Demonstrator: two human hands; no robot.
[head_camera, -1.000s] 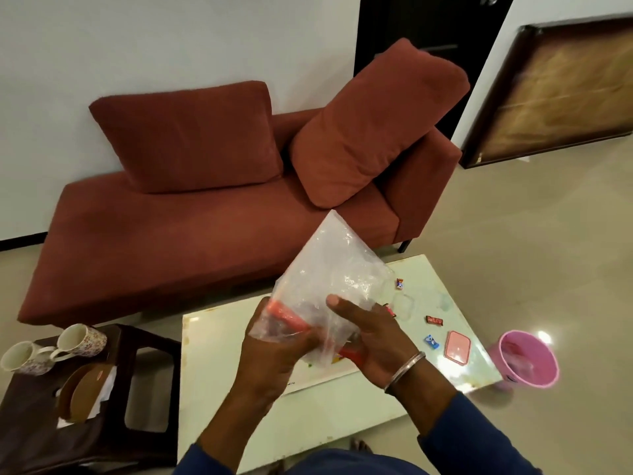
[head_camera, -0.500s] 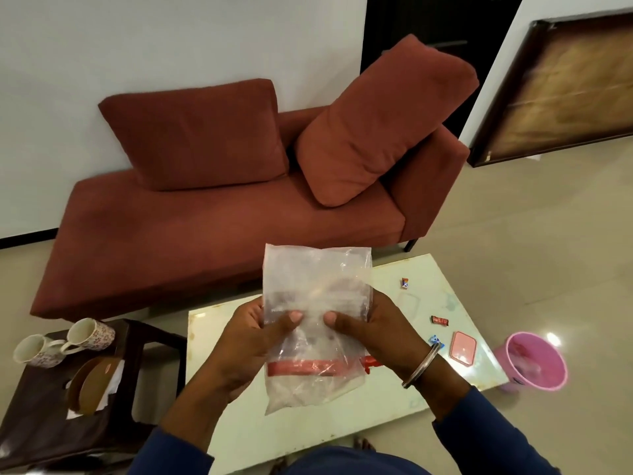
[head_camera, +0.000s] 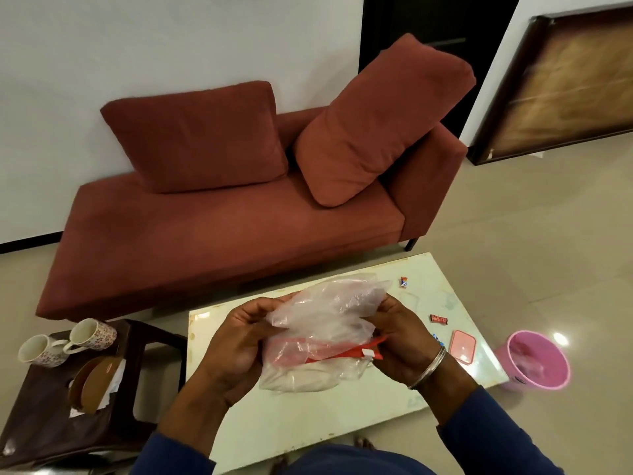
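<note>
**Clear plastic zip bag held up by both hands**

We see the bag crumpled and lifted just above the pale green glossy worktop, stretched between the two hands. The left hand grips its left edge, with its fingers curled round the film. The right hand pinches the right edge, with its fingers clamped on the plastic beside the red zipper strip. That strip runs across the bag's lower half, and its small white slider sits at the right end, next to the right palm. Below the strip the bag looks whitish, and we cannot tell whether anything lies inside.

To the right of the hands, a flat pink lidded box rests on the worktop with its lid on, so its contents are hidden from us. A red wrapped sweet lies near it, and a red-and-blue wrapped sweet lies farther back.

On the floor, just off the worktop's right corner, stands a round pink plastic bucket. Its inside is too blurred for us to read.

At the left, a dark wooden side table carries two flower-patterned white mugs. It also carries a brown holder with white paper tucked in it.
</note>
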